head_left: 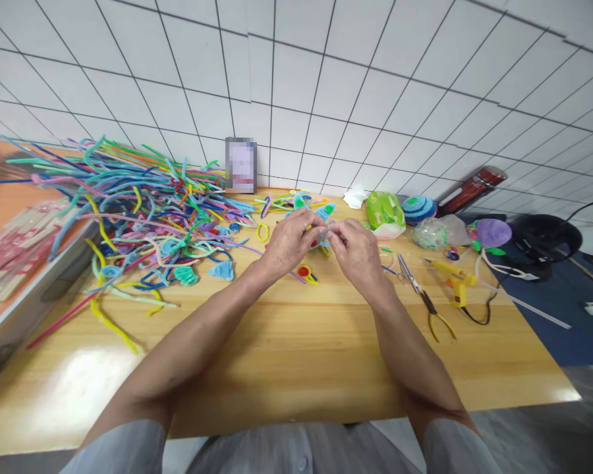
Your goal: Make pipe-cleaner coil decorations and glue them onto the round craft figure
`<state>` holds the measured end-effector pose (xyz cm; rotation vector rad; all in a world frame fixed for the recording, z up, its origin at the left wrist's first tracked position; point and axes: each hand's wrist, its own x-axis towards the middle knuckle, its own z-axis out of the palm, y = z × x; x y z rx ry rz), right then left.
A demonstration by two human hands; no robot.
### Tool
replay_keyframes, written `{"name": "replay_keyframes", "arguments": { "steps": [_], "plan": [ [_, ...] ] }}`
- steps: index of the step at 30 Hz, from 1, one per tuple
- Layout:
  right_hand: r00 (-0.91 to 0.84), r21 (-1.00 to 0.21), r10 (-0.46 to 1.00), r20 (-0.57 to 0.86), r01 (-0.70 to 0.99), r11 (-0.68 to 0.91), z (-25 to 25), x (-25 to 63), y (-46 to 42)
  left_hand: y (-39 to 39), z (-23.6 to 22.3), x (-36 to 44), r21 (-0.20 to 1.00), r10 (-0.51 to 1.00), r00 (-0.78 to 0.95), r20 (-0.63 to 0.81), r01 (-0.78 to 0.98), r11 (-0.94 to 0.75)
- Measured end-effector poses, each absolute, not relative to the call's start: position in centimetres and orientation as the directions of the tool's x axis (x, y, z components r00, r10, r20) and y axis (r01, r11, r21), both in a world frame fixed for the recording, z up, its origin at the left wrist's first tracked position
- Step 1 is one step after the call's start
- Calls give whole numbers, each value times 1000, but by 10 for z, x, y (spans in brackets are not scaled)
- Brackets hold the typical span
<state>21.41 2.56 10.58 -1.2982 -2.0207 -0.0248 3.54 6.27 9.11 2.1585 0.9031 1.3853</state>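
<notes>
My left hand [291, 242] and my right hand [356, 251] meet above the middle of the wooden table [296, 342]. Both have their fingers pinched together on a small pipe-cleaner piece [325, 232] with blue and red parts; most of it is hidden by the fingers. A small red and yellow coiled shape [306, 272] lies on the table just under my left hand. A light blue fan-shaped piece [222, 270] lies to the left of it.
A large heap of coloured pipe cleaners [133, 204] covers the table's left side. Scissors [418, 293] and a yellow glue gun [455, 283] lie to the right. Finished green, blue and purple craft pieces [415, 214] stand at the back right. A blurred card [240, 165] leans on the tiled wall.
</notes>
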Motion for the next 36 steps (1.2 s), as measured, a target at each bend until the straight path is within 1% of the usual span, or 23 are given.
{"name": "replay_keyframes", "arguments": {
  "steps": [3, 5, 7, 8, 11, 13, 15, 19, 22, 24, 25, 27, 29, 31, 33, 36],
  "plan": [
    [-233, -319, 778, 583, 815, 483, 105, 214, 25, 64, 88, 35, 594, 687, 343, 640, 347, -726],
    [-235, -303, 779, 581, 826, 475, 105, 213, 24, 64, 88, 35, 587, 693, 358, 626, 369, -721],
    [-236, -302, 781, 578, 827, 474, 105, 213, 24, 64, 89, 35, 626, 724, 335, 603, 364, -690],
    [-234, -310, 781, 579, 823, 476, 105, 213, 24, 64, 89, 35, 667, 750, 314, 582, 343, -661],
    [-210, -361, 781, 588, 796, 486, 104, 214, 27, 65, 90, 37, 820, 834, 269, 482, 195, -537],
    [-171, -420, 793, 584, 773, 476, 103, 214, 29, 65, 90, 39, 891, 877, 241, 415, 90, -446],
    [-117, -498, 816, 566, 740, 451, 102, 213, 31, 64, 89, 43, 922, 904, 202, 377, 9, -387],
    [-24, -647, 859, 511, 647, 403, 97, 209, 34, 59, 82, 52, 947, 945, 118, 304, -151, -285],
    [-7, -692, 877, 480, 612, 383, 94, 208, 35, 58, 74, 58, 946, 967, 113, 228, -262, -192],
    [-14, -668, 871, 492, 635, 388, 95, 209, 34, 60, 72, 58, 947, 964, 144, 221, -266, -178],
    [-24, -636, 859, 511, 662, 397, 96, 210, 34, 61, 72, 57, 950, 956, 159, 245, -238, -204],
    [-65, -542, 829, 556, 728, 420, 99, 212, 32, 62, 75, 53, 940, 925, 175, 337, -120, -320],
    [-115, -458, 802, 587, 770, 445, 101, 213, 31, 62, 80, 48, 895, 883, 176, 436, 21, -446],
    [-141, -423, 787, 600, 779, 462, 102, 213, 29, 61, 84, 46, 852, 854, 168, 492, 105, -512],
    [-133, -431, 786, 604, 775, 462, 103, 212, 29, 59, 85, 46, 857, 858, 148, 492, 88, -507],
    [-83, -485, 799, 595, 756, 440, 102, 209, 29, 57, 79, 52, 914, 908, 101, 407, -45, -404]
  ]
}}
